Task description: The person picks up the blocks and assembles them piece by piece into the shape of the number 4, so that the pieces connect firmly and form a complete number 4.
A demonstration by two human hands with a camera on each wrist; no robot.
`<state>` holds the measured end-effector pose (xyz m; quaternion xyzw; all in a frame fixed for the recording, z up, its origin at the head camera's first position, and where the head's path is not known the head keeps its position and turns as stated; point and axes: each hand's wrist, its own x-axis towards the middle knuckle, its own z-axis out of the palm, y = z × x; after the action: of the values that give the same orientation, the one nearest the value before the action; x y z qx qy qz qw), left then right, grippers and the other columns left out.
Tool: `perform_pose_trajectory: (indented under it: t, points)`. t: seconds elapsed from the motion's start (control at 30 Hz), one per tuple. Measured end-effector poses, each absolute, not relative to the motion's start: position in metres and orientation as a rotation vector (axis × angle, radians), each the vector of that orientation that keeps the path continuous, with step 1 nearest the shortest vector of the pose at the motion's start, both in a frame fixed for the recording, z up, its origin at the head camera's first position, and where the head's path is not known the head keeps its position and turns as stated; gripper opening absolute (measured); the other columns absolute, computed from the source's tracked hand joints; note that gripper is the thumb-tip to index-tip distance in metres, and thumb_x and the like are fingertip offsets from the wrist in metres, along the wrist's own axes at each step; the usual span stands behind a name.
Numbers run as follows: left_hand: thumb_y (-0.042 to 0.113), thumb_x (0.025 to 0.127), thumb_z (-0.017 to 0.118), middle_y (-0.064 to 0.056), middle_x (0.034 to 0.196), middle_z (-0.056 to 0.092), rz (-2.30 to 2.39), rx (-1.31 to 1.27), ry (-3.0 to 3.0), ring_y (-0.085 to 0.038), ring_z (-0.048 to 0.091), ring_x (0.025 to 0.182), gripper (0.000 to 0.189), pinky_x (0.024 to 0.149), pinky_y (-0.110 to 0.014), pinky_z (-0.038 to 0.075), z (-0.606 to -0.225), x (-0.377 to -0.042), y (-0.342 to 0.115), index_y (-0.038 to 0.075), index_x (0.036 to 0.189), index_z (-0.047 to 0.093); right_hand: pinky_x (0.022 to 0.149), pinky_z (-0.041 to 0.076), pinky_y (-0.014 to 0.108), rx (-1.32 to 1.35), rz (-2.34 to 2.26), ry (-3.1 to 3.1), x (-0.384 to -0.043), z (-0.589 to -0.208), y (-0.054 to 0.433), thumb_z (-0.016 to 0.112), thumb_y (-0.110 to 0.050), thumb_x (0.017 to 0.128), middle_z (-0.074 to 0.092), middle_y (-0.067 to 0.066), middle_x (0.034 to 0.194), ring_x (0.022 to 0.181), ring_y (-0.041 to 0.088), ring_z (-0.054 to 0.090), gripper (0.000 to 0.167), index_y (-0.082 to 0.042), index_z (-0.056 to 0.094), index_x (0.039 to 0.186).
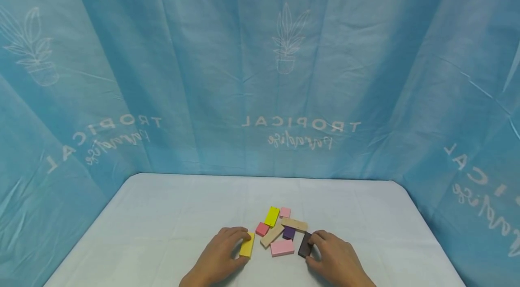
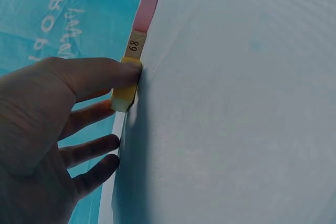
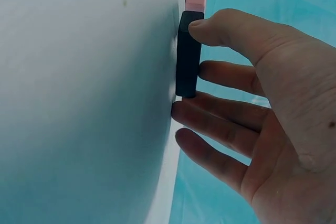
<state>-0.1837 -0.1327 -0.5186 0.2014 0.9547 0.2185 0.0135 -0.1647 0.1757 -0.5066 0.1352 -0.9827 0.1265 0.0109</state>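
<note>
Yellow rectangular block (image 1: 247,246) lay pinched in the left hand (image 1: 221,253), long axis toward one o'clock; dark rectangular block (image 1: 304,245), similarly inclined, was pinched by the right hand (image 1: 337,257), nearer the pink rectangular block (image 1: 282,248) between, at the yellow's three o'clock.

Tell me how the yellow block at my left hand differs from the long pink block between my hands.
Contact: your left hand holds the yellow block, while neither hand touches the long pink block.
Direction: in the head view, the yellow block points mostly away from you; the long pink block lies nearly crosswise.
Colour: one is yellow, the other pink.
Shared: both are oblong.
</note>
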Motion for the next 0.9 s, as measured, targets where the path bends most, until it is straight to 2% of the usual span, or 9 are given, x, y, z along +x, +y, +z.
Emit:
perform_pose_trajectory:
  t: [0.27, 0.5, 0.9]
  points:
    - [0.043, 0.072, 0.082, 0.014, 0.115, 0.052, 0.777, 0.605, 2.927, -0.013, 0.047, 0.107, 0.046, 0.094, -0.041, 0.045, -0.5180, -0.1821, -0.1340, 0.033, 0.112, 0.063, 0.072, 0.053, 0.043, 0.418, 0.397, -3.051, -0.1650, -0.5066, 0.1756, 0.081, -0.037, 0.070, 0.064, 0.001, 0.102, 0.087, 0.020, 0.063, 0.031, -0.021, 0.065, 0.091]
    - [0.039, 0.073, 0.082, 0.014, 0.110, 0.047, 0.887, 0.654, 2.851, -0.010, 0.049, 0.098, 0.041, 0.089, -0.038, 0.047, -0.5179, -0.1798, -0.1354, 0.031, 0.109, 0.064, 0.071, 0.053, 0.043, 0.401, 0.412, -3.084, -0.1644, -0.5070, 0.1761, 0.080, -0.038, 0.071, 0.063, 0.001, 0.103, 0.087, 0.020, 0.063, 0.032, -0.021, 0.064, 0.092]
    - [0.046, 0.071, 0.081, 0.016, 0.110, 0.047, 0.934, 0.613, 2.800, -0.009, 0.051, 0.096, 0.042, 0.089, -0.038, 0.047, -0.5087, -0.1758, -0.1280, 0.032, 0.107, 0.066, 0.075, 0.053, 0.042, 0.402, 0.375, -3.092, -0.1649, -0.5075, 0.1759, 0.080, -0.038, 0.072, 0.063, 0.000, 0.104, 0.089, 0.018, 0.062, 0.033, -0.020, 0.065, 0.095]
